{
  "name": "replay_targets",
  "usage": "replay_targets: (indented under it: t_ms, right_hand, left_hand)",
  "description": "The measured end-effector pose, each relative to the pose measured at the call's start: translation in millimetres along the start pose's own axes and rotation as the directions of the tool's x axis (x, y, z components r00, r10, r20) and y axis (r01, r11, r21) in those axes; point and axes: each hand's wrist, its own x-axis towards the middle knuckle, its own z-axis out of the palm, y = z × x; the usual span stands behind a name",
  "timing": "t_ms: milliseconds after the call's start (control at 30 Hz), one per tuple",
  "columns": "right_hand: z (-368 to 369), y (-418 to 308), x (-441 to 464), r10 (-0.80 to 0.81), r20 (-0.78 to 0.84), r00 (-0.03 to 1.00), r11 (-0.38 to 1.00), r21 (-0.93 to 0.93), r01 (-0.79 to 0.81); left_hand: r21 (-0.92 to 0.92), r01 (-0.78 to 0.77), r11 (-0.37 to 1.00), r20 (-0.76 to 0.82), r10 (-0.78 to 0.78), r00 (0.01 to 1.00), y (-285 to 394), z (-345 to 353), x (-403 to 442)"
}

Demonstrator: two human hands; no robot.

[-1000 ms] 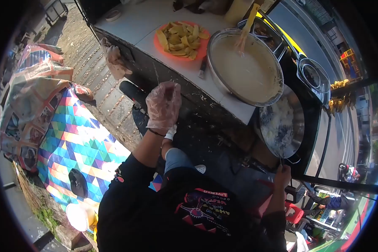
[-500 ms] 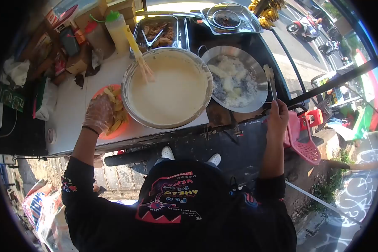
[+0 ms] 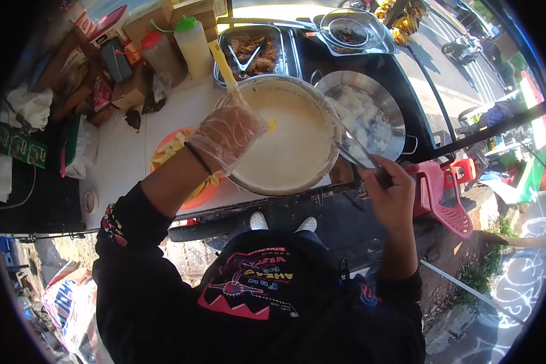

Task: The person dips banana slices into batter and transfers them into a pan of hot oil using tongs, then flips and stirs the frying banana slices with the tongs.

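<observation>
My left hand [image 3: 230, 134], in a clear plastic glove, is over the left part of a large metal bowl of pale batter [image 3: 285, 142]. Its fingers are closed on a yellow piece [image 3: 272, 125] that shows at the fingertips. Beneath my left forearm, an orange plate [image 3: 203, 195] of yellow slices [image 3: 170, 150] is partly hidden. My bare right hand [image 3: 391, 193] grips metal tongs [image 3: 359, 145], which reach over the bowl's right rim. A yellow-handled whisk [image 3: 223, 65] leans in the bowl, its lower end hidden by my glove. To the right, pale pieces fry in a wide metal pan [image 3: 391, 97].
Behind the bowl are a tray of fried food [image 3: 264, 51] and squeeze bottles [image 3: 193, 48]. A strainer [image 3: 352, 27] rests at the back, near hanging bananas [image 3: 403, 24]. Boxes [image 3: 130, 91] stand back left. A pink chair [image 3: 443, 203] is at the right.
My left hand has moved right from the plate of slices to over the batter, now with a yellow piece. The tongs have swung from the pan's right side to the bowl's right rim.
</observation>
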Motion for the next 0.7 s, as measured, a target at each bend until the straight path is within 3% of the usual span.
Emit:
replay_targets:
  t_ms: [33, 67, 100, 133, 200, 233, 267, 300, 333, 367, 433, 467, 500, 533, 567, 600, 633, 667, 700]
  right_hand:
    - [6, -21, 2, -0.127, 0.044, 0.991, 0.984, -0.122, 0.131]
    - [15, -29, 2, -0.126, 0.048, 0.991, 0.984, -0.121, 0.131]
    - [22, -35, 2, -0.201, 0.149, 0.968, 0.929, -0.285, 0.237]
    - [29, -40, 3, -0.254, 0.259, 0.932, 0.836, -0.426, 0.346]
    - [48, -43, 5, -0.333, 0.3, 0.894, 0.771, -0.46, 0.441]
    - [57, -46, 9, -0.405, 0.369, 0.836, 0.704, -0.458, 0.543]
    - [65, -49, 12, -0.471, 0.437, 0.766, 0.627, -0.445, 0.64]
    - [73, -50, 16, -0.474, 0.443, 0.761, 0.628, -0.435, 0.645]
    - [81, -49, 21, -0.494, 0.482, 0.723, 0.552, -0.469, 0.689]
    - [90, -50, 24, -0.513, 0.519, 0.684, 0.472, -0.495, 0.73]
    - [98, -48, 31, -0.538, 0.53, 0.655, 0.468, -0.459, 0.755]
    - [101, -45, 33, -0.553, 0.536, 0.637, 0.465, -0.436, 0.77]
    - [103, -44, 33, -0.511, 0.488, 0.708, 0.59, -0.4, 0.701]
    - [100, -46, 33, -0.517, 0.494, 0.699, 0.589, -0.388, 0.709]
    - [92, -52, 32, -0.371, 0.459, 0.807, 0.806, -0.273, 0.525]
    - [84, -54, 31, -0.194, 0.447, 0.873, 0.947, -0.149, 0.286]
    - [80, -51, 29, -0.077, 0.4, 0.913, 0.995, -0.026, 0.095]
    - [74, -46, 31, -0.073, 0.396, 0.915, 0.995, -0.039, 0.096]
    - [67, -39, 34, 0.016, 0.345, 0.938, 0.999, -0.047, 0.001]
  left_hand:
    - [0.0, 0.005, 1.0, 0.005, -0.005, 1.0, 6, 7, -4]
    - [0.047, 0.033, 0.998, 0.161, -0.04, 0.986, 11, 15, -7]
    - [0.098, 0.052, 0.994, 0.31, -0.08, 0.947, 14, 20, -11]
    - [0.097, 0.054, 0.994, 0.311, -0.082, 0.947, 10, 20, -22]
    - [-0.348, 0.152, 0.925, 0.055, -0.141, 0.988, -2, 0, -50]
    - [-0.348, 0.161, 0.924, 0.061, -0.149, 0.987, -12, -5, -65]
    - [-0.364, 0.141, 0.921, -0.113, -0.194, 0.974, -24, -9, -81]
    - [-0.373, 0.119, 0.92, -0.285, -0.235, 0.929, -35, -11, -96]
    - [-0.371, 0.131, 0.919, -0.28, -0.246, 0.928, -43, -11, -112]
    - [-0.403, 0.244, 0.882, -0.246, -0.361, 0.899, -50, -11, -129]
    - [-0.536, 0.428, 0.727, -0.131, -0.573, 0.809, -54, -4, -158]
    - [-0.527, 0.453, 0.719, -0.122, -0.591, 0.797, -52, 6, -174]
    - [-0.371, 0.48, 0.795, -0.154, -0.562, 0.812, -50, 18, -187]
    - [-0.207, 0.488, 0.848, -0.182, -0.524, 0.832, -50, 34, -198]
    - [-0.18, 0.561, 0.808, -0.033, -0.575, 0.818, -52, 55, -209]
    - [-0.186, 0.564, 0.805, -0.036, -0.579, 0.815, -45, 53, -209]
    - [-0.154, 0.625, 0.766, 0.034, -0.628, 0.778, -33, 50, -204]
    - [-0.121, 0.676, 0.727, 0.103, -0.668, 0.737, -23, 45, -196]
    - [-0.113, 0.654, 0.748, 0.133, -0.641, 0.756, -18, 34, -187]
